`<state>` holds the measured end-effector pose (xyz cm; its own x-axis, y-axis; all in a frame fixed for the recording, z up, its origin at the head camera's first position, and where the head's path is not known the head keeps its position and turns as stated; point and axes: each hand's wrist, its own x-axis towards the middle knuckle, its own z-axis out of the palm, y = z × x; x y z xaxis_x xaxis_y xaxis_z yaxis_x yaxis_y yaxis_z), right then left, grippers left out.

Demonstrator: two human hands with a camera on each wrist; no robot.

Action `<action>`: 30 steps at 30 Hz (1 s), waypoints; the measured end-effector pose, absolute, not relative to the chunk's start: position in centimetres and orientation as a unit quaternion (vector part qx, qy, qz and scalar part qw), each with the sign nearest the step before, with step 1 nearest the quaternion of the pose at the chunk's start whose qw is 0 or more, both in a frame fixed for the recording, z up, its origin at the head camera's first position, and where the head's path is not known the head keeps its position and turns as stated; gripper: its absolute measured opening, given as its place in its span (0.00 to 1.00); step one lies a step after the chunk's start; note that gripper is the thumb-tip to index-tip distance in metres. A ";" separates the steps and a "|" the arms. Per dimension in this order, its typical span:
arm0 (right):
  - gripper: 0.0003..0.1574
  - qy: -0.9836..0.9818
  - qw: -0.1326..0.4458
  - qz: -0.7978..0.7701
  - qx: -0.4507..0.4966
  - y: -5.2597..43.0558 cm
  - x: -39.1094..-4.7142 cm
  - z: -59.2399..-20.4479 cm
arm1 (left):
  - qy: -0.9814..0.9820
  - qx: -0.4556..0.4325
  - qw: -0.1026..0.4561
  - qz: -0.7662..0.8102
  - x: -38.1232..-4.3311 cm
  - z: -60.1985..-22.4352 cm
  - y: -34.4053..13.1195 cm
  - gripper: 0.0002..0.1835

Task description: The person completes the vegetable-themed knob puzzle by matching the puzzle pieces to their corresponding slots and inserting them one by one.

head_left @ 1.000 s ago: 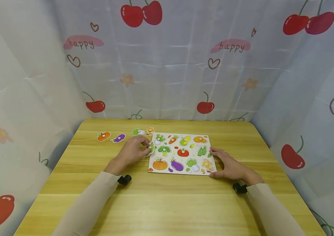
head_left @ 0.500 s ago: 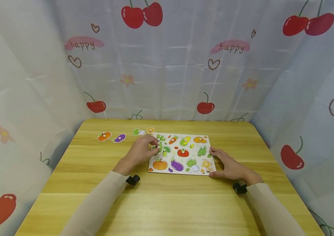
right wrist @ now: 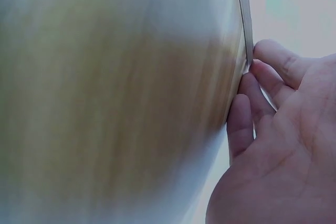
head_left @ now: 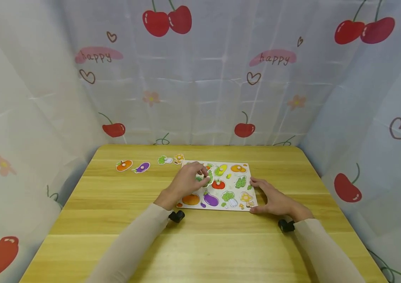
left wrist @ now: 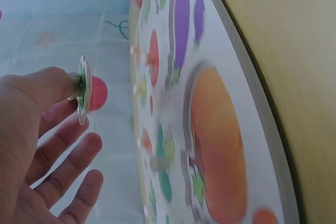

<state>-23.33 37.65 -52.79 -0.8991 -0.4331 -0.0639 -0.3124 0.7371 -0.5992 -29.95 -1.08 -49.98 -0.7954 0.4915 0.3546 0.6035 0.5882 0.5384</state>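
My left hand (head_left: pixel 186 182) is over the left-middle of the wooden vegetable puzzle board (head_left: pixel 231 185). Its thumb and index finger pinch a green vegetable puzzle piece (left wrist: pixel 84 90) by the knob; the other fingers are spread. In the left wrist view the piece hangs edge-on, clear above the board. Knobbed pieces, among them the corn (head_left: pixel 220 169) and the tomato (head_left: pixel 218 184), sit in the board. The pumpkin (head_left: pixel 191 199) and eggplant (head_left: pixel 211 199) recesses show no knobs. My right hand (head_left: pixel 274 199) touches the board's right edge, fingertips at the side and thumb at the near corner.
Left of and behind the board lie loose pieces: a pumpkin (head_left: pixel 124 165), an eggplant (head_left: pixel 141 168), a bok choy (head_left: pixel 165 160) and a mushroom (head_left: pixel 178 158). A cherry-print curtain (head_left: pixel 200 98) encloses the wooden table (head_left: pixel 200 247) at the back and sides.
My left hand has carried the green piece rightward from the board's left edge to above its left-middle, near the tomato. The right hand has stayed at the board's edge.
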 end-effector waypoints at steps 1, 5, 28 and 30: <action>0.73 0.926 0.100 -0.303 -0.202 37.6 -23.3 -52.8 | -0.887 -0.311 0.082 -0.333 -29.9 -49.9 -0.7 0.06; 0.73 0.924 0.104 -0.306 -0.204 37.6 -23.4 -52.7 | -0.880 -0.323 0.076 -0.341 -29.9 -50.0 0.8 0.06; 0.73 0.923 0.110 -0.305 -0.207 37.7 -23.6 -52.7 | -0.890 -0.329 0.029 -0.313 -30.4 -50.3 7.5 0.06; 0.73 0.923 0.112 -0.304 -0.206 37.8 -23.5 -52.6 | -0.893 -0.326 0.028 -0.309 -30.6 -50.4 8.1 0.05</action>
<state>-23.49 37.81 -52.63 -0.8899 -0.4488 -0.0809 -0.3131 0.7302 -0.6073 -30.58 8.12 -50.42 -0.7863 0.5646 0.2511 0.5989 0.5964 0.5344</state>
